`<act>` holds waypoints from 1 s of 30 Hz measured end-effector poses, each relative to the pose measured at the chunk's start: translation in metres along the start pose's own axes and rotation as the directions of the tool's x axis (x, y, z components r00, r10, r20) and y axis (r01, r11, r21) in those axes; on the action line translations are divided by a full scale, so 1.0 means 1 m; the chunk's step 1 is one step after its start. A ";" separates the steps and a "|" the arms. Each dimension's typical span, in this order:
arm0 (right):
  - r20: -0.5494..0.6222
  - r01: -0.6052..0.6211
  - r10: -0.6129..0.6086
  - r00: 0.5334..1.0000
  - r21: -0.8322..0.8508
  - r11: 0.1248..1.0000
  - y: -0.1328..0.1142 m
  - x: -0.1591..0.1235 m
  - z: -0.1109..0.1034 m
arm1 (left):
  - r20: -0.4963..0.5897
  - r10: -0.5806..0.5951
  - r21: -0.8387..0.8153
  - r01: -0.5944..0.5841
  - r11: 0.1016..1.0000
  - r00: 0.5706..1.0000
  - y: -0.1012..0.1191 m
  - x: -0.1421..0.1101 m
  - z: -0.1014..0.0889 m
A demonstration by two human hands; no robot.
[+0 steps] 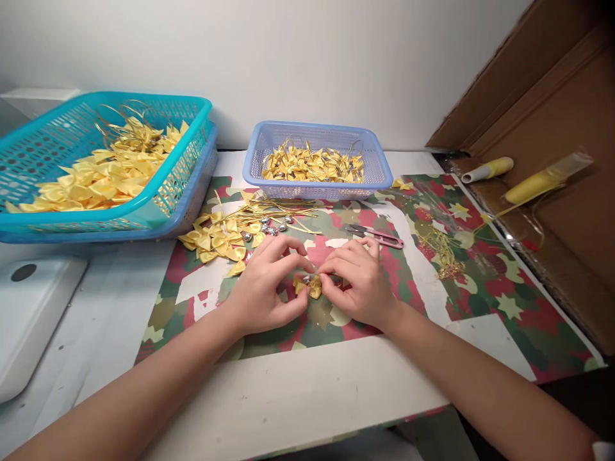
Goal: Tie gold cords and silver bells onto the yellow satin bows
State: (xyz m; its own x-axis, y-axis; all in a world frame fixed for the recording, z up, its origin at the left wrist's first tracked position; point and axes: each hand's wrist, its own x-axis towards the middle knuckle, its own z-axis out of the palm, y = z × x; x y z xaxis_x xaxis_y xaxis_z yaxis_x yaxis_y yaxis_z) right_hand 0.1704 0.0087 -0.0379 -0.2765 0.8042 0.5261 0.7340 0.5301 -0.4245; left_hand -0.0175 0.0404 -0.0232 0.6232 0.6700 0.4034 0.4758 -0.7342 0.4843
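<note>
Between my hands, low over the patterned sheet, is a small yellow ribbon bow (314, 287) with a silver bell (306, 280) at it. My left hand (273, 282) pinches the bow's left side between thumb and fingers. From the other side my right hand (355, 275) closes thumb and forefinger at the bow's upper right edge; whether a thin tie is in that pinch is too small to tell. Just beyond my left hand lie loose yellow bows (216, 237), several silver bells (273, 230) and a bunch of gold ties (283, 208).
Pink thread snips (379, 237) lie beyond my right hand. A blue basket (317, 191) of bows stands at the back, a turquoise basket (177, 186) at the left. Tangled gold cord (446, 256) and yellow spools (533, 182) are on the right, beside a cardboard wall (552, 102).
</note>
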 end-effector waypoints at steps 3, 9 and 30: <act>0.017 -0.004 0.004 1.000 -0.017 1.000 0.000 0.000 0.000 | -0.021 -0.025 0.011 0.025 1.000 0.999 0.002 0.001 0.000; 0.049 0.011 -0.007 0.999 -0.072 0.997 -0.001 0.000 0.000 | 0.000 -0.091 -0.024 0.090 0.996 0.996 0.004 0.001 0.003; 0.060 0.017 -0.011 0.998 -0.110 0.994 0.000 -0.001 0.000 | 0.023 -0.084 0.021 0.083 0.996 0.996 0.005 -0.001 0.001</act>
State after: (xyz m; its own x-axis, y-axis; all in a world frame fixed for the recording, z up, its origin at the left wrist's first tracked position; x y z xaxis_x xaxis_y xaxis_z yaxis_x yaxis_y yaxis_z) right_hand 0.1711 0.0081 -0.0380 -0.3208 0.8132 0.4856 0.7927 0.5111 -0.3322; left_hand -0.0150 0.0361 -0.0220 0.5953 0.7264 0.3433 0.5390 -0.6780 0.4998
